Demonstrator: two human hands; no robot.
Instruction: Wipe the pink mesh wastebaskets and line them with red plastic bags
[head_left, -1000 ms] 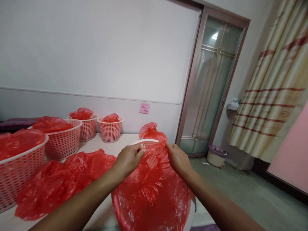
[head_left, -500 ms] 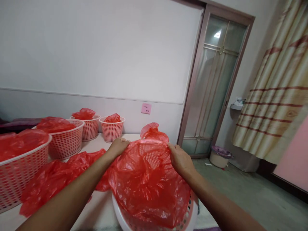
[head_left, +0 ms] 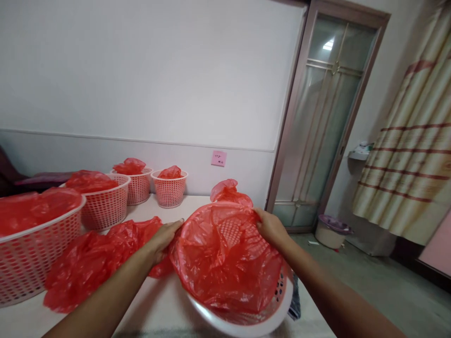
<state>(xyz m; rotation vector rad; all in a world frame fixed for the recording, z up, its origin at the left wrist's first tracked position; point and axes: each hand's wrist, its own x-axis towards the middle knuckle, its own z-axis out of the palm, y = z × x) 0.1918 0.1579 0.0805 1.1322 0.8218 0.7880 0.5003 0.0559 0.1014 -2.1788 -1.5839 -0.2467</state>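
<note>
A red plastic bag (head_left: 225, 263) lines a white perforated basket (head_left: 271, 314) tilted toward me at the table's front. My left hand (head_left: 162, 238) lies along the bag's left rim, fingers stretched out against the plastic. At the far right rim my right hand (head_left: 270, 227) is closed on the bag's edge. A bunch of red plastic (head_left: 229, 191) sticks up just behind the basket.
A loose red bag (head_left: 95, 260) lies on the white table (head_left: 158, 310) left of the basket. Four bag-lined pink baskets (head_left: 105, 204) stand along the left and back. A glass door (head_left: 324, 122), a small bin (head_left: 333, 231) and a striped curtain (head_left: 412, 155) are to the right.
The bag's mouth was spread from a bunch over the basket's rim. My left hand slid leftward and down along the rim; the basket now tilts toward me.
</note>
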